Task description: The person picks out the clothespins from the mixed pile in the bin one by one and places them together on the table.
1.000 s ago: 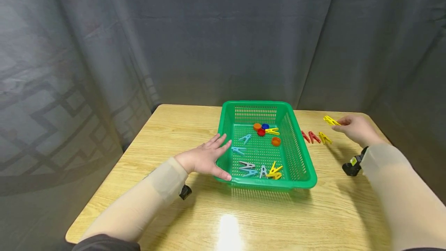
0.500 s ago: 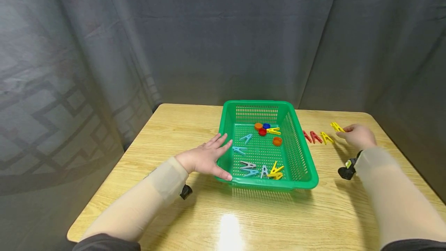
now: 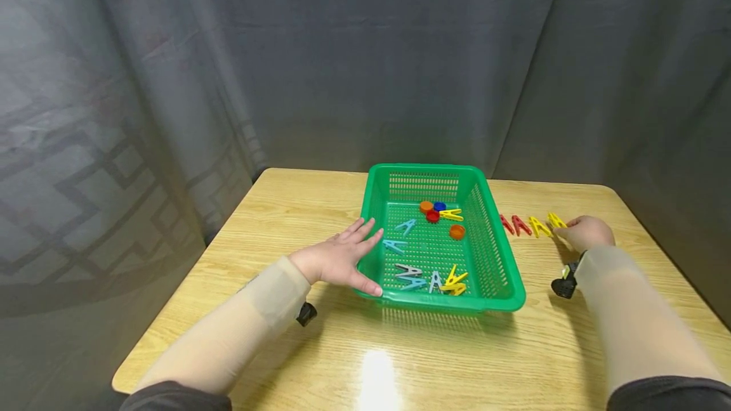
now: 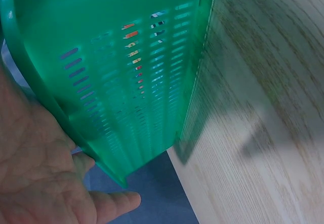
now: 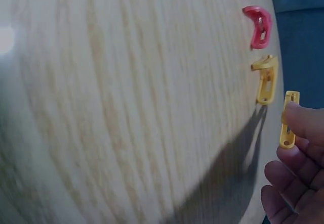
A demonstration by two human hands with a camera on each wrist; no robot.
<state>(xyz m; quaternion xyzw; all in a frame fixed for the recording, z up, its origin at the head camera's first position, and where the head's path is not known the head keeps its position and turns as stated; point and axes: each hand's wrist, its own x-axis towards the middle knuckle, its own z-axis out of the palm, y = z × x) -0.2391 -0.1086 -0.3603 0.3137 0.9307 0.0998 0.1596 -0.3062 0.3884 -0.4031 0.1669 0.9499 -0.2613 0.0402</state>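
Note:
My right hand [image 3: 591, 233] pinches a yellow clothespin [image 3: 556, 221] between thumb and fingers, low over the table's right side. Just left of it lies another yellow clothespin [image 3: 539, 227], then a red clothespin [image 3: 521, 226] and a second red one [image 3: 506, 224], in a row. In the right wrist view the pinched yellow clothespin [image 5: 289, 123] shows edge-on. My left hand [image 3: 339, 259], fingers spread and straight, rests on the left rim of the green basket [image 3: 502, 302]. The left wrist view has the palm [image 4: 40, 168] beside the basket's slotted wall [image 4: 116, 82].
Inside the basket lie yellow, light-blue and grey clothespins [image 3: 408, 269], plus an orange cap [image 3: 457, 231], a red cap [image 3: 433, 216] and a blue cap [image 3: 439, 206]. The wooden table [image 3: 308, 360] ends at a grey curtain [image 3: 365, 68] behind.
My right hand has lowered the yellow clothespin toward the table, to the right of the row of clothespins. The left hand stays at the basket rim.

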